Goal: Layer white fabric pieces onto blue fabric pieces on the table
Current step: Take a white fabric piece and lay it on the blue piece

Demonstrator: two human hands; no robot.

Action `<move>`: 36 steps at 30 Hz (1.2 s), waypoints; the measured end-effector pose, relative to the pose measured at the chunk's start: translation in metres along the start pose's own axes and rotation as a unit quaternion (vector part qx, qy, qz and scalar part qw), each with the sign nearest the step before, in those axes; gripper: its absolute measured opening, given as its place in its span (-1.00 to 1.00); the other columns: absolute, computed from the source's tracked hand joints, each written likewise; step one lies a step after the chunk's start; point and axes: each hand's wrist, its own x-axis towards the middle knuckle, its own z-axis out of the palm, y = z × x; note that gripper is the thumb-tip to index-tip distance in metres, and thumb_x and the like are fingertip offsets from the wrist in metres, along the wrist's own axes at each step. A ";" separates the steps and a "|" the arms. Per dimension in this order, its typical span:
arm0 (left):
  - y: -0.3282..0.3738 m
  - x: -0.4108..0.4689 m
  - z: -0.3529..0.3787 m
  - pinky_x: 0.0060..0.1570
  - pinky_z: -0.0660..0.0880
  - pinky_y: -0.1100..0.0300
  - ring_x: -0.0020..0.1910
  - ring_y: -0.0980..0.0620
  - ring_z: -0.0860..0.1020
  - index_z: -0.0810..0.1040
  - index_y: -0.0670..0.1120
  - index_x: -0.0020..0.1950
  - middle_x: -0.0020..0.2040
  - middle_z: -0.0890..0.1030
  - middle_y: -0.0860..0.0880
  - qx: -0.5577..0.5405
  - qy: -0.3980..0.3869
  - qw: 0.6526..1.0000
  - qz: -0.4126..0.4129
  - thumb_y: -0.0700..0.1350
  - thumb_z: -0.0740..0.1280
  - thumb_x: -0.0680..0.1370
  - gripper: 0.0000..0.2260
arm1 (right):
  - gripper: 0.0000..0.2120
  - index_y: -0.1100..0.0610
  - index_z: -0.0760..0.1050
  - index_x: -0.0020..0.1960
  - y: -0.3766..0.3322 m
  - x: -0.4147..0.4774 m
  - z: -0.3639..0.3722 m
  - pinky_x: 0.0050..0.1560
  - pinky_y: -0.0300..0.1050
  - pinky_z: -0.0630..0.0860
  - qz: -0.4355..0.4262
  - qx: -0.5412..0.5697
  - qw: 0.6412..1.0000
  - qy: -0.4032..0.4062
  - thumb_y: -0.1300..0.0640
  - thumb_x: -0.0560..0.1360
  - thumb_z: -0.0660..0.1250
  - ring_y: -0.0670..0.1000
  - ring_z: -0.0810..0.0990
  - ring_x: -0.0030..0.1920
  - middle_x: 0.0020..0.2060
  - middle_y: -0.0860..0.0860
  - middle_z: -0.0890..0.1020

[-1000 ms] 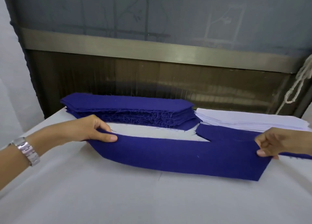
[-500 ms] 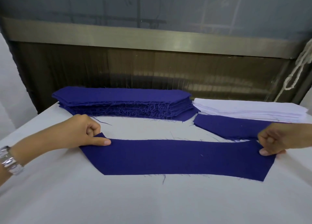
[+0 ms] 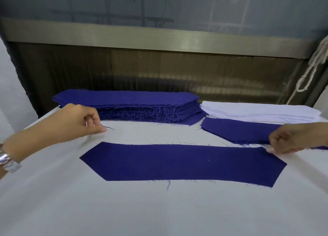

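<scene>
One long blue fabric piece [image 3: 182,163] with angled ends lies flat on the white table [image 3: 159,209]. My left hand [image 3: 78,120] is off it, above its left end, with its fingers curled. Its fingertips are at a loose blue thread [image 3: 109,128] on the table, and I cannot tell whether they hold it. My right hand [image 3: 292,139] pinches the piece's upper right corner with curled fingers. A thick stack of blue pieces [image 3: 127,106] stands at the back. To its right, a stack of white pieces [image 3: 257,111] rests on another blue piece [image 3: 237,131].
A dark corrugated wall panel [image 3: 159,72] with a metal rail [image 3: 142,38] runs behind the table. A white cord [image 3: 312,67] hangs at the far right. A silver watch [image 3: 8,160] is on my left wrist. Stray blue threads lie around the flat piece.
The blue piece has been lowered and now lies flat. My left hand has let go of its left end and moved up towards the blue stack. My right hand stays at the right corner.
</scene>
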 end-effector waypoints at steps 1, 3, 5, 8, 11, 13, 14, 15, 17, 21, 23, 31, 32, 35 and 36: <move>0.007 0.003 0.001 -0.35 0.41 0.34 -0.35 0.14 0.56 0.58 0.06 -0.20 -0.37 0.60 0.09 -0.007 0.021 1.000 0.014 0.05 0.52 0.42 -0.85 | -0.51 0.05 0.55 -0.23 -0.005 -0.002 -0.004 -0.37 -0.32 0.33 -0.003 0.007 1.000 0.012 -0.39 0.37 0.44 -0.09 0.39 -0.38 -0.38 -0.03 0.53; 0.024 0.012 0.003 -0.34 0.44 0.34 -0.31 0.14 0.58 0.57 0.08 -0.14 -0.30 0.61 0.10 -0.018 0.042 0.998 0.050 0.00 0.49 0.47 -0.90 | -0.50 0.11 0.57 -0.24 -0.014 -0.005 -0.013 -0.43 -0.32 0.33 0.002 0.030 0.998 0.062 -0.36 0.38 0.44 -0.08 0.40 -0.42 -0.40 0.01 0.56; 0.045 0.024 0.005 -0.32 0.46 0.32 -0.28 0.15 0.58 0.57 0.10 -0.10 -0.26 0.61 0.12 -0.022 0.053 0.995 0.084 -0.02 0.46 0.49 -0.91 | -0.58 0.14 0.60 -0.26 -0.021 -0.007 -0.023 -0.45 -0.28 0.35 0.019 0.055 0.990 0.130 -0.24 0.40 0.44 -0.08 0.44 -0.43 -0.40 0.03 0.60; 0.080 0.048 0.011 -0.22 0.56 0.19 -0.19 0.18 0.56 0.58 0.09 0.00 -0.20 0.60 0.16 -0.009 0.065 0.989 0.136 0.00 0.43 0.52 -0.91 | -0.72 0.21 0.63 -0.20 -0.021 -0.005 -0.034 -0.36 -0.17 0.38 0.048 0.103 0.962 0.248 0.01 0.53 0.41 0.01 0.48 -0.35 -0.39 0.08 0.63; 0.119 0.075 0.025 -0.15 0.56 0.18 -0.15 0.22 0.54 0.58 0.09 0.08 -0.16 0.58 0.21 0.005 0.067 0.980 0.186 0.03 0.39 0.55 -0.87 | -0.81 0.28 0.61 -0.14 -0.007 0.004 -0.039 -0.29 -0.15 0.36 0.092 0.141 0.915 0.367 0.17 0.57 0.39 0.08 0.48 -0.28 -0.29 0.16 0.62; 0.144 0.094 0.038 -0.16 0.49 0.25 -0.15 0.24 0.53 0.58 0.07 0.11 -0.13 0.59 0.20 0.014 0.068 0.973 0.222 0.04 0.37 0.57 -0.86 | -0.82 0.32 0.60 -0.12 0.007 0.012 -0.039 -0.28 -0.15 0.37 0.110 0.137 0.887 0.428 0.21 0.58 0.37 0.09 0.48 -0.26 -0.26 0.17 0.60; 0.156 0.103 0.045 -0.16 0.45 0.26 -0.15 0.24 0.52 0.59 0.06 0.13 -0.11 0.60 0.20 0.020 0.070 0.968 0.241 0.04 0.36 0.58 -0.84 | -0.83 0.33 0.60 -0.11 0.015 0.015 -0.039 -0.22 -0.13 0.39 0.118 0.140 0.874 0.450 0.22 0.58 0.36 0.10 0.48 -0.24 -0.25 0.16 0.59; 0.167 0.111 0.052 -0.15 0.42 0.27 -0.15 0.23 0.51 0.59 0.06 0.16 -0.09 0.60 0.18 0.027 0.072 0.963 0.259 0.04 0.34 0.59 -0.82 | -0.83 0.35 0.61 -0.10 0.024 0.017 -0.039 -0.13 -0.09 0.40 0.126 0.146 0.862 0.469 0.24 0.57 0.36 0.12 0.48 -0.22 -0.25 0.16 0.58; 0.189 0.128 0.065 -0.10 0.44 0.23 -0.08 0.18 0.52 0.58 0.04 0.22 -0.02 0.60 0.13 0.046 0.076 0.954 0.285 0.04 0.31 0.61 -0.78 | -0.80 0.42 0.62 -0.12 0.043 0.022 -0.042 -0.05 -0.04 0.40 0.147 0.149 0.840 0.501 0.27 0.55 0.36 0.17 0.49 -0.18 -0.26 0.18 0.57; 0.221 0.152 0.092 0.01 0.51 0.03 0.06 -0.02 0.54 0.59 -0.01 0.24 0.11 0.58 0.03 0.080 0.082 0.952 0.285 -0.02 0.21 0.66 -0.76 | -0.80 0.46 0.61 -0.06 0.071 0.031 -0.051 0.09 0.10 0.51 0.170 0.136 0.813 0.540 0.29 0.52 0.32 0.33 0.59 0.02 -0.10 0.36 0.64; 0.230 0.159 0.107 0.03 0.49 0.00 0.05 -0.04 0.53 0.60 -0.02 0.21 0.14 0.59 0.00 0.107 0.088 0.949 0.283 -0.05 0.15 0.67 -0.75 | -0.79 0.41 0.63 -0.05 0.081 0.035 -0.055 0.13 0.11 0.50 0.184 0.119 0.811 0.543 0.26 0.54 0.30 0.34 0.58 0.05 -0.04 0.33 0.65; 0.246 0.183 0.131 0.08 0.42 0.09 0.05 0.02 0.50 0.60 0.02 0.12 0.09 0.61 0.04 0.174 0.079 0.945 0.267 -0.07 0.13 0.69 -0.77 | -0.74 0.30 0.65 0.03 0.103 0.052 -0.075 0.04 0.02 0.47 0.241 0.055 0.804 0.540 0.13 0.58 0.28 0.32 0.58 0.06 0.04 0.29 0.64; 0.247 0.185 0.131 0.08 0.42 0.09 0.00 0.02 0.51 0.60 0.02 0.06 0.04 0.62 0.04 0.168 0.071 0.948 0.262 -0.07 0.14 0.68 -0.77 | -0.72 0.31 0.64 0.07 0.105 0.055 -0.077 0.09 0.04 0.48 0.252 0.056 0.801 0.540 0.12 0.59 0.27 0.32 0.58 0.10 0.08 0.30 0.63; 0.251 0.190 0.132 0.06 0.41 0.10 -0.05 0.01 0.53 0.61 0.00 -0.03 -0.04 0.62 0.03 0.155 0.060 0.952 0.257 -0.06 0.18 0.65 -0.79 | -0.67 0.35 0.59 0.14 0.111 0.061 -0.080 0.16 0.08 0.48 0.276 0.049 0.793 0.540 0.09 0.62 0.25 0.33 0.57 0.15 0.13 0.33 0.60; 0.252 0.192 0.132 0.06 0.40 0.11 -0.05 0.01 0.54 0.62 0.00 -0.02 -0.04 0.63 0.04 0.151 0.059 0.953 0.256 -0.05 0.21 0.65 -0.80 | -0.66 0.36 0.58 0.16 0.112 0.062 -0.080 0.16 0.10 0.48 0.280 0.045 0.792 0.541 0.08 0.63 0.25 0.34 0.57 0.16 0.14 0.34 0.59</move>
